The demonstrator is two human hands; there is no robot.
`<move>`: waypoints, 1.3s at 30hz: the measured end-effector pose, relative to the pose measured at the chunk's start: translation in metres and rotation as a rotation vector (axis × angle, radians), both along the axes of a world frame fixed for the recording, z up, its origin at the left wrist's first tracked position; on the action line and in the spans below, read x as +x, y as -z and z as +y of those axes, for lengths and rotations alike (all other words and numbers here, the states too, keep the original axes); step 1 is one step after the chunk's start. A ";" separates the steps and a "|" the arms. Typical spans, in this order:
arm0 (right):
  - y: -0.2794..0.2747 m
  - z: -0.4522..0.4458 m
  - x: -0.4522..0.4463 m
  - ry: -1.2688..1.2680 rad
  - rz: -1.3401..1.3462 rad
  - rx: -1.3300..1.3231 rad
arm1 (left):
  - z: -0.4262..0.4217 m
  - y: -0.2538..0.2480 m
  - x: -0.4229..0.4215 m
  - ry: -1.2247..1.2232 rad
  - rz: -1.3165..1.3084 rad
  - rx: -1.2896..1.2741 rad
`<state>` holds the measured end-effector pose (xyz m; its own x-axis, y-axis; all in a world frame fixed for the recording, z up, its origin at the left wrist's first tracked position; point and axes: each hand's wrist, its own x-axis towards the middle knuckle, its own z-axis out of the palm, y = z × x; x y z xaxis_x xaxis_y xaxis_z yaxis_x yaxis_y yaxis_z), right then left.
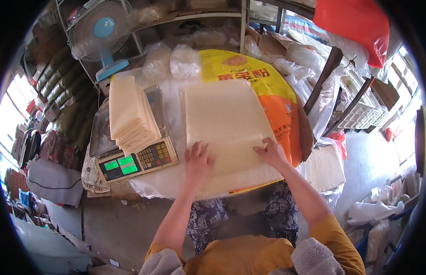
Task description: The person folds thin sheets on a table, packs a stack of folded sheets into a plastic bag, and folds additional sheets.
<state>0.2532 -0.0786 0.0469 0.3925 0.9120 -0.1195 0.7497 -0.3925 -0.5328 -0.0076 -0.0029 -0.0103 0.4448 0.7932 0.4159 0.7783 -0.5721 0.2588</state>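
A stack of thin, pale yellow sheets lies in front of me on the covered table. My left hand rests flat on the near left part of the top sheet, fingers spread. At the near right edge of the stack, my right hand has curled fingers and thumb pinching the edge of a sheet. To the left stands a digital scale with lit green displays. Folded pale yellow sheets are piled on its metal pan.
A yellow and orange printed sack lies under the stack's right side. Plastic-wrapped bundles sit at the back, beside a fan. A white crate and a dark post stand at right.
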 end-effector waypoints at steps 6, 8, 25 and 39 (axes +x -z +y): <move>0.037 -0.001 -0.023 -0.338 -0.583 0.329 | -0.002 0.011 0.008 -0.002 0.112 0.055; 0.061 0.002 -0.022 -0.318 -0.578 0.314 | 0.000 0.004 0.007 0.004 0.125 0.078; -0.071 -0.017 -0.093 -0.356 1.041 0.534 | -0.060 -0.102 -0.012 0.347 -1.463 -0.687; -0.011 -0.032 -0.077 -0.394 0.514 0.188 | 0.130 -0.178 -0.180 -0.309 -0.687 -0.136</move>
